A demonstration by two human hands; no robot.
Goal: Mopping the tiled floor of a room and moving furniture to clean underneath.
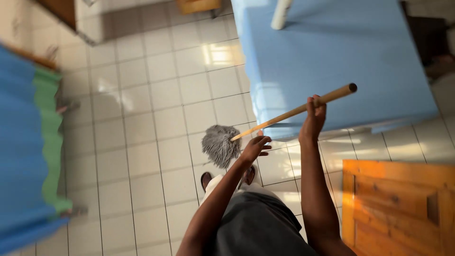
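A person's right hand (313, 114) grips a long wooden mop handle (294, 112) near its top; the left hand (255, 147), fingers loose, steadies it lower. The grey string mop head (219, 145) rests on white floor tiles (156, 109) beside a blue-covered bed (332, 57); short, overlapping strokes would suit.

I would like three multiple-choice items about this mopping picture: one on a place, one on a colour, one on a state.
1. Where does the mop head lie?
A. on the blue bed
B. on the tiled floor beside the bed's corner
C. on the wooden door

2. What colour is the mop head?
A. grey
B. red
C. yellow

3. How does the right hand hold the wooden mop handle?
A. open, not touching it
B. closed around its upper part
C. resting on the mop head

Answers: 1 B, its strands spread on the white tiles; 2 A, the strands look grey; 3 B, the fingers wrap the stick, while the left hand is lower.
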